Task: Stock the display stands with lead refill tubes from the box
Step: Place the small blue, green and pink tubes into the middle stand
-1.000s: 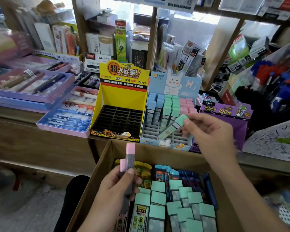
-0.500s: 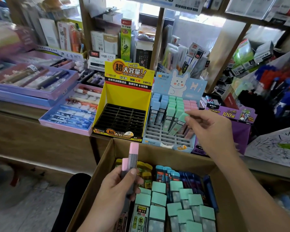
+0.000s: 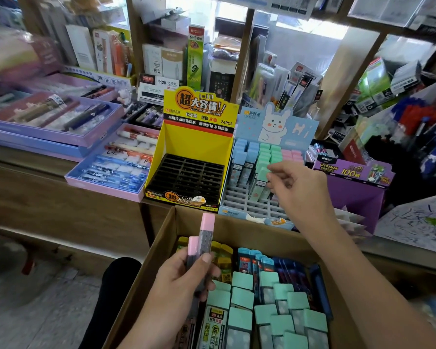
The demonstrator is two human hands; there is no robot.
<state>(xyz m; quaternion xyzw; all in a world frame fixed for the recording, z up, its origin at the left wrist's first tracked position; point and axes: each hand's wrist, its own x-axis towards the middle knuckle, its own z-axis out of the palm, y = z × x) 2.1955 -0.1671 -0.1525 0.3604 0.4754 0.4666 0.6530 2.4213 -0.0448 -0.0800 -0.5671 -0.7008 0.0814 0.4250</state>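
Hands (image 3: 184,278) (image 3: 300,190) on tubes (image 3: 206,238), seemingly; "24PCS" stand (image 3: 196,139)

Wooden tabletop (image 3: 35,162), seen from above and in front. Directly on it, left to right: stacked lilac trays (image 3: 61,141) of pens; a blue tray with a pink rim (image 3: 103,187), also of pens, touching the yellow display stand (image 3: 199,139), whose black grid of slots stands empty. Just beside it is the pale blue rabbit display stand (image 3: 252,205), its rear slots filled with lead refill tubes (image 3: 239,159). A purple display box (image 3: 358,197) and a scribbled paper sheet (image 3: 418,222) follow. The cardboard box (image 3: 161,248) sits in front of the tabletop edge; its support is hidden.
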